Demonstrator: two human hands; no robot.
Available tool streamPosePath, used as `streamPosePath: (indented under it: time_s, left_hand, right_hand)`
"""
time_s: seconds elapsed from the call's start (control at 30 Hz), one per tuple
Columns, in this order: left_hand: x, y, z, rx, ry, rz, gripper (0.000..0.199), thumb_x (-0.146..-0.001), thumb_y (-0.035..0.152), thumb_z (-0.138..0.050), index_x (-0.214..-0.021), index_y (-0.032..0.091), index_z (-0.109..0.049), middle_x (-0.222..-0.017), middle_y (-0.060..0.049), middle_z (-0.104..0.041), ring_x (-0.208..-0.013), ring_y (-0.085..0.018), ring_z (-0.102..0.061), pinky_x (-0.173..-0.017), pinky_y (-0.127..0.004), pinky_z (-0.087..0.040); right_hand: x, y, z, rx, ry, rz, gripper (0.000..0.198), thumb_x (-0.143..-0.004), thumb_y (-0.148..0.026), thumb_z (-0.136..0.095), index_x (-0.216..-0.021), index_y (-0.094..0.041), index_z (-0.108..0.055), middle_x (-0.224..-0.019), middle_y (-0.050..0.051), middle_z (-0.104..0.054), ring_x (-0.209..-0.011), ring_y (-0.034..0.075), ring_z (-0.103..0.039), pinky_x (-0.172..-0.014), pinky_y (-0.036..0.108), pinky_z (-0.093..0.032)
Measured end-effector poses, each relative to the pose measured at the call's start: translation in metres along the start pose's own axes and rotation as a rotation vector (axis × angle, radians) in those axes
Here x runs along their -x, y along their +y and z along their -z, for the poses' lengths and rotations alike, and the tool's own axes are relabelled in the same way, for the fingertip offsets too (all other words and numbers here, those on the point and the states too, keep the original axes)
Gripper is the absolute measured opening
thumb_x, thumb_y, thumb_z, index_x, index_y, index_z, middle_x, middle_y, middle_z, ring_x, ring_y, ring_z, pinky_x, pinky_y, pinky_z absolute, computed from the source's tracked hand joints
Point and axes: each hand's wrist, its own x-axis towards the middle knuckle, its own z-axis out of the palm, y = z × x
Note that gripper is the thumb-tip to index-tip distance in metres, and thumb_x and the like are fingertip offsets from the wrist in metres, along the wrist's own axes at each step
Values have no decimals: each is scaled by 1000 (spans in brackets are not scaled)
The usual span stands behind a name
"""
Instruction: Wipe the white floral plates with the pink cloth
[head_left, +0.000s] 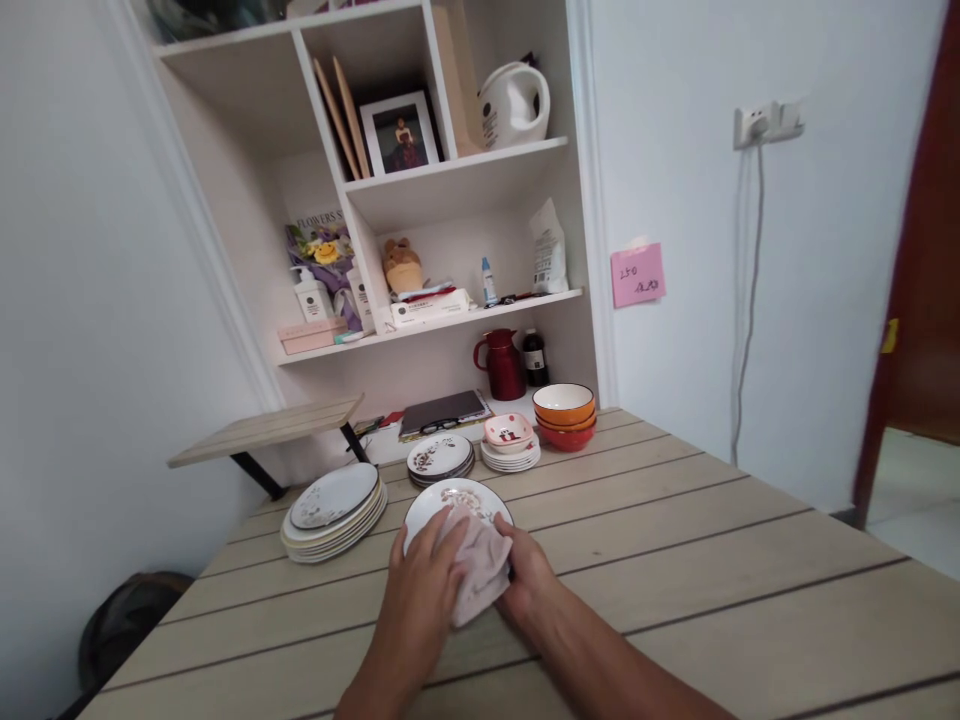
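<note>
L hand (424,580): fingers curled on pale-pink fabric cloth (480,568), pressing it over round white floral ceramic plate (457,496). R hand (529,576): fingers clamped on plate's R rim. Step prob. wiping; next stroke calls for steady R grip. Plate's over tan planked table (675,560), contact unclear; room R, tight toward L stack of round white plates (335,525) & far dark-rimmed stack (441,457).

This is a room in a home; white built-in shelves (457,195) hold a white-framed rectangular photograph (401,137), a dark-red handled jug (504,366) and, small and blurred, perhaps a brown plush toy (403,268); stacked orange and red round bowls (566,414) stand on a beige slatted table (675,560).
</note>
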Motion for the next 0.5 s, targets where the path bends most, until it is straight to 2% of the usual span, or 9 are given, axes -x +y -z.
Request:
streamPosePath:
  time_s: [0.1, 0.2, 0.33, 0.4, 0.5]
  left_hand:
    - [9, -10, 1, 112, 16, -186, 46, -91, 30, -49, -137, 33, -48, -152, -7, -37, -136, -27, -39, -108, -46, -37]
    - [15, -13, 5, 78, -87, -285, 51, -85, 28, -60, -134, 37, -50, -148, -6, -43, -130, -28, -45, -105, -45, -41]
    - [11, -3, 10, -26, -227, -219, 61, -78, 9, -61, -129, 42, -54, -140, -2, -52, -125, -28, -49, -100, -46, -43]
    - [4, 1, 13, -38, -209, -179, 56, -81, 9, -56, -127, 41, -56, -135, -3, -56, -119, -27, -52, -97, -44, -45]
    - [-10, 4, 16, -72, -96, -71, 50, -87, 10, -46, -129, 35, -56, -128, -7, -59, -113, -25, -54, -95, -41, -45]
  right_hand:
    - [0, -3, 1, 5, -22, 1, 39, -90, -35, -46, -110, -5, -61, -76, 13, -75, -72, 24, -71, -79, 38, -53]
    - [0, -3, 3, 10, -63, -10, 42, -90, -36, -45, -113, -4, -61, -78, 13, -75, -74, 25, -71, -80, 38, -53]
    - [-4, -1, 3, 52, -75, -27, 46, -89, -40, -47, -112, -2, -61, -77, 15, -75, -74, 27, -71, -78, 40, -53]
    - [-6, 0, 3, 42, -99, -18, 45, -91, -39, -45, -111, -1, -61, -80, 16, -75, -75, 26, -71, -78, 39, -53]
    - [-8, 5, 3, -2, -104, 11, 38, -92, -31, -43, -111, -3, -61, -84, 16, -76, -77, 24, -72, -80, 37, -53]
